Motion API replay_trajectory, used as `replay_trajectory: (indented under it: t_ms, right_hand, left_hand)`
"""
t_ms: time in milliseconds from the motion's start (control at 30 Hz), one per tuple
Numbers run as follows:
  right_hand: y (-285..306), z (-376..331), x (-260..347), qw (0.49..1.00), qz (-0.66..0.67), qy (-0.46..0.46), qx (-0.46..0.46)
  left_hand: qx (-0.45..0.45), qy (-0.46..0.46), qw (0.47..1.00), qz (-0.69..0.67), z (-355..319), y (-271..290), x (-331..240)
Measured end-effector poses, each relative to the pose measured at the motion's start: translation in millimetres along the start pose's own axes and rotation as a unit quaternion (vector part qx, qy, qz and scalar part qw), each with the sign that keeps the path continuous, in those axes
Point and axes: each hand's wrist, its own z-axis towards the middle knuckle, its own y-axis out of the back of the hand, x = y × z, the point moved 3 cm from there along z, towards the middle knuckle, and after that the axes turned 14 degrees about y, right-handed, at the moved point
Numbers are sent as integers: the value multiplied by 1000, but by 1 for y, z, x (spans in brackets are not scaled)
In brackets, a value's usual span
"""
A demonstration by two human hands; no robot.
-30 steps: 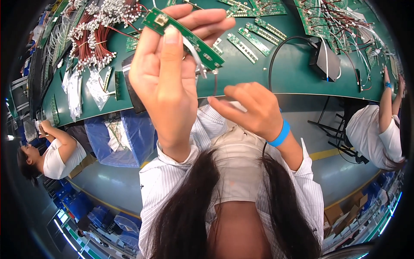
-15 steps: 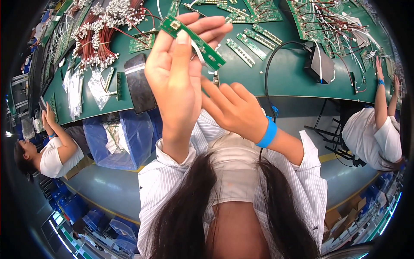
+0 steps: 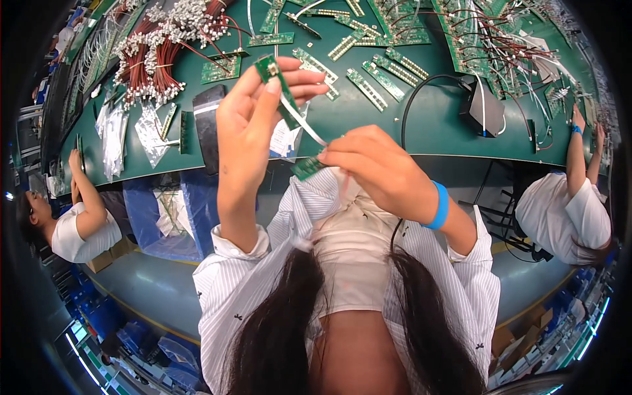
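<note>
My left hand (image 3: 243, 131) is raised over the table's near edge, its thumb pressing a narrow green circuit board (image 3: 284, 99) against the fingers. From that board a flat white cable (image 3: 304, 124) runs down to my right hand (image 3: 388, 168), which wears a blue wrist strap. There the thumb and fingertips are pinched together at the cable's far end; the exact tip is hidden by the fingers. A second small green board (image 3: 307, 168) shows just beside these fingertips, and whether they also grip it is unclear.
Several strip boards (image 3: 366, 89) lie on the green table (image 3: 368, 122). Bundled red wires with white connectors (image 3: 164, 62) are at far left, wired boards at far right. A black box (image 3: 482, 108) has a cable. A blue lined bin (image 3: 168, 217) stands below; co-workers (image 3: 566, 204) sit either side.
My right hand has moved away from the left, to the right and downward, drawing the white cable straight. My left hand has shifted slightly left, tilting its board steeper. The second board has come into view.
</note>
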Motion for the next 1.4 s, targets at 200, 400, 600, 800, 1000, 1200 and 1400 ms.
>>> replay_trajectory:
  t_ms: [200, 400, 600, 800, 1000, 1200, 1400]
  right_hand:
    - [22, 3, -1, 847, 457, -222, -157]
    - [32, 16, 5, 890, 358, -173, -223]
    - [32, 17, 4, 966, -47, -156, -199]
    - [30, 16, 9, 954, -221, -109, -172]
    - [30, 16, 13, 942, -315, -50, -108]
    - [30, 14, 11, 939, -334, -40, -77]
    - [31, 14, 4, 938, -339, -22, -69]
  left_hand:
    - [28, 8, 1000, 1, -8, -4, 9]
    - [11, -5, 1000, -18, -13, -19, 8]
    - [-3, -74, 997, -17, -22, -32, 6]
    - [-57, -116, 990, 63, -23, -36, 6]
    - [-71, -120, 988, 59, -22, -36, 8]
    - [-102, -130, 983, 80, -20, -32, 10]
    - [-146, -168, 934, 279, -20, -31, 8]
